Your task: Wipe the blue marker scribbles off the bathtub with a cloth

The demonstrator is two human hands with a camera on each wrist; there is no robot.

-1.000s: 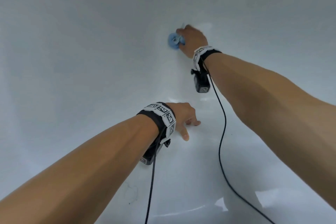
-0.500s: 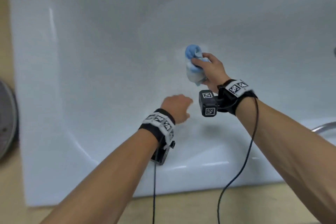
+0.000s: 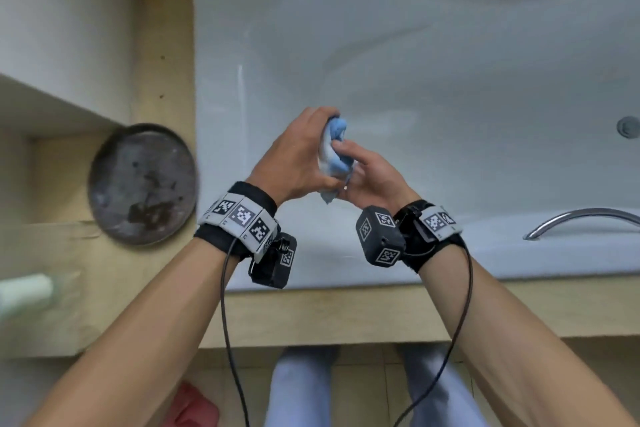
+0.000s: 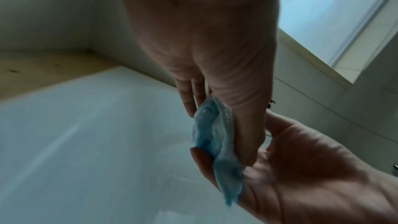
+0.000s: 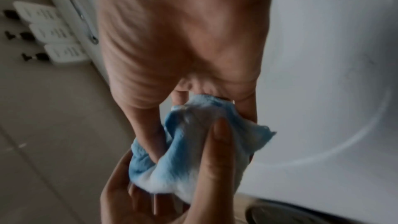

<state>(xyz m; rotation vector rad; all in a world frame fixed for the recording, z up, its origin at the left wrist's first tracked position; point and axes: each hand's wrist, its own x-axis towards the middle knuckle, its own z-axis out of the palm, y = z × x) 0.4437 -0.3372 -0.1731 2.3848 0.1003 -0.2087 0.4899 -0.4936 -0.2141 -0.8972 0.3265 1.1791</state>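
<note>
The crumpled blue and white cloth (image 3: 333, 146) is held in the air above the near side of the white bathtub (image 3: 433, 55), between both hands. My left hand (image 3: 301, 152) curls over it from the left, thumb and fingers pinching the cloth (image 4: 215, 135). From the right, my right hand (image 3: 367, 173) grips it with the thumb pressed on top. In the right wrist view the cloth (image 5: 193, 144) bunches between the two hands. I see no blue marks on the tub surface that shows.
A round dark metal dish (image 3: 142, 184) lies on the beige ledge left of the tub. Chrome grab handles (image 3: 581, 218) sit on the near and far rims, and a round fitting (image 3: 627, 127) on the right wall. My legs stand below the near edge.
The right hand lifted the cloth off the tub wall and drew it back toward me. The left hand left the tub floor and took hold of the cloth too. The view pulled back.
</note>
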